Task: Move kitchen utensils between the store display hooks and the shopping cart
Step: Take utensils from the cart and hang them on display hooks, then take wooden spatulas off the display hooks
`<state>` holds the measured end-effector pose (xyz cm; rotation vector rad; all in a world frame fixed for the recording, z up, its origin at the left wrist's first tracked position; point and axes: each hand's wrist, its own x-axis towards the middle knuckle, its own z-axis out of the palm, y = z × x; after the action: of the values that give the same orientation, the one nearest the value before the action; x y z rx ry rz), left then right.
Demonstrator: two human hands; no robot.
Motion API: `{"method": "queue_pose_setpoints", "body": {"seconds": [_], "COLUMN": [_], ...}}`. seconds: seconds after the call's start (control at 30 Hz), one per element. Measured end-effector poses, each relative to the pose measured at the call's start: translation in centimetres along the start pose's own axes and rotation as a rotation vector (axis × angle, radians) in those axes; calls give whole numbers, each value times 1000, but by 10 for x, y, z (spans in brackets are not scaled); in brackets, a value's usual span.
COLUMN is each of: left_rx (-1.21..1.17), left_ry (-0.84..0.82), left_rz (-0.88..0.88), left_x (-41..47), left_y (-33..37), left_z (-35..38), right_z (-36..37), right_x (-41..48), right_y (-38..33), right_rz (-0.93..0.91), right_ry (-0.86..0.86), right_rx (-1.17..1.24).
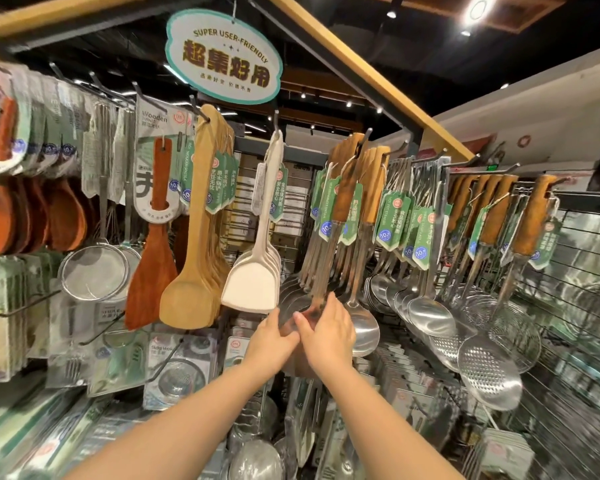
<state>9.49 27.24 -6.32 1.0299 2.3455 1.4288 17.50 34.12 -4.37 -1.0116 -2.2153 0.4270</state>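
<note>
A steel spatula with a wooden handle hangs from a display hook in the middle of the rack, among several like it. Both my hands reach up to its lower end. My left hand grips the left edge of the blade from below, thumb pointing up. My right hand closes around the neck and blade, which run between its thumb and fingers. My hands hide most of the blade. No shopping cart shows in the head view.
A white spatula and pale wooden spatulas hang just left of my hands. Steel ladles and perforated skimmers hang to the right. Packaged strainers fill the lower hooks, and a sign hangs overhead.
</note>
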Motion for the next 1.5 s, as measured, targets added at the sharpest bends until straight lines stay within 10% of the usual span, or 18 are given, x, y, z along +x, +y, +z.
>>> {"method": "queue_pose_setpoints", "body": {"seconds": [0.77, 1.5], "left_rx": [128, 134], "left_ry": [37, 372], "left_rz": [240, 80], "left_x": [-157, -590], "left_y": [42, -20], "left_z": [-87, -254], "right_z": [-100, -193], "right_x": [-159, -543], "right_y": [-71, -187], "right_rz": [111, -326], "right_ry": [-50, -307], "right_rx": [-36, 380]}}
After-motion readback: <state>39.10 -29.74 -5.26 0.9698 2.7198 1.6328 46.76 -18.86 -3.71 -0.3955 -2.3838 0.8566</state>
